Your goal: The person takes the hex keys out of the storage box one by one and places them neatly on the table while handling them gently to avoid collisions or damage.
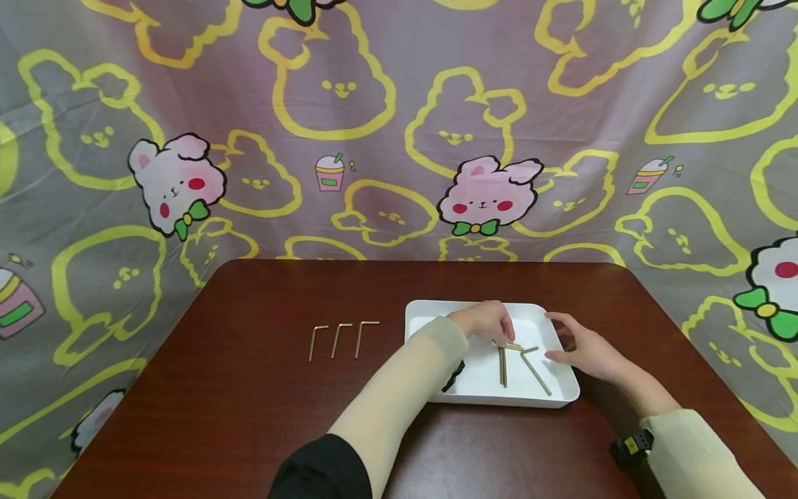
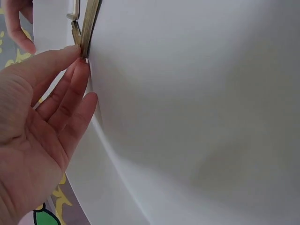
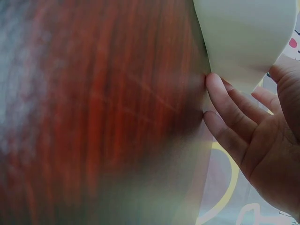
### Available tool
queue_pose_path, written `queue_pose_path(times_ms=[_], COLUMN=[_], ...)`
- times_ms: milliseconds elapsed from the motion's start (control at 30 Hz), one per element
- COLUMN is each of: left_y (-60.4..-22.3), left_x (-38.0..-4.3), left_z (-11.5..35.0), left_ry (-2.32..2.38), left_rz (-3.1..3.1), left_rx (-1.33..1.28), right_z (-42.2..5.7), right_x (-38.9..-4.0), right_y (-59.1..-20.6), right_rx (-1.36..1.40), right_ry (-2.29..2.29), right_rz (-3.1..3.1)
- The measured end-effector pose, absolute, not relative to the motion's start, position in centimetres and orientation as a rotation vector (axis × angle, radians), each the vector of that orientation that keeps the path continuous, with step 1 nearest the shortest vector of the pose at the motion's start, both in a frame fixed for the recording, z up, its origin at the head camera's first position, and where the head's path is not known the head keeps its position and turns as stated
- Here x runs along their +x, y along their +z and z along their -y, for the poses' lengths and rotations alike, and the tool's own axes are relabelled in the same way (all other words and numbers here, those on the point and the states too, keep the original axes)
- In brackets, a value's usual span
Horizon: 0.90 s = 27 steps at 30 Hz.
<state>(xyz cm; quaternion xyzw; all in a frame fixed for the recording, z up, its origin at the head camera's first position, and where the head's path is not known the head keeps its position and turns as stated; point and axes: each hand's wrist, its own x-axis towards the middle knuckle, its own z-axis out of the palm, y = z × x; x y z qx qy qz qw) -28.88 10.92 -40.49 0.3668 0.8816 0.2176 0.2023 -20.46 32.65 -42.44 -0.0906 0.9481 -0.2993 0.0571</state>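
Note:
My left hand (image 1: 483, 320) reaches into a white tray (image 1: 499, 400) and pinches the short end of an L-shaped hex key (image 1: 503, 367). Another key lies close alongside it. In the left wrist view, thumb and fingertips meet at the end of the brass-coloured keys (image 2: 89, 28). One more hex key (image 1: 537, 375) rests to the right in the tray, angled. My right hand (image 1: 589, 352) grips the tray's right side, thumb at the rim; the right wrist view has its fingertips (image 3: 216, 84) against the outer wall.
Three similar hex keys (image 1: 335, 341) lie in a row on the dark red-brown table (image 1: 249, 409), left of the tray. A patterned cloth (image 1: 368, 159) hangs behind the table and along its sides. Each wrist wears a small black device.

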Motion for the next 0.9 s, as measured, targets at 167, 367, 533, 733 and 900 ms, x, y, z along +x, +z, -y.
queue_pose_path(times_ms=[167,367,533,733,900], left_y=[-41.05,-40.96,-40.72,-41.22,-41.27], left_x=[-29.35,-29.72,-29.71,-29.84,-29.83], left_z=[-10.7,-10.47,-10.43,-10.76,-11.03], left_ry=[0.608,0.576,0.581,0.558,0.517], left_rz=[-2.464,-2.492,-2.485,-2.527,-2.556], left_rx=[1.01,0.952,0.895,0.892,0.878], right_z=[-32.51,-32.6,-32.66,-32.67,-32.71], right_x=[-20.51,-20.5,-20.44,-20.48,-20.52], right_y=[-42.43,-42.44,-42.41,-42.43,-42.49], right_rx=[-0.283,-0.276,-0.269,-0.27,-0.276], right_ry=[-0.911,-0.89,-0.892,-0.891,-0.89], right_rz=[-2.873,-2.889,-2.884,-2.89,-2.889])
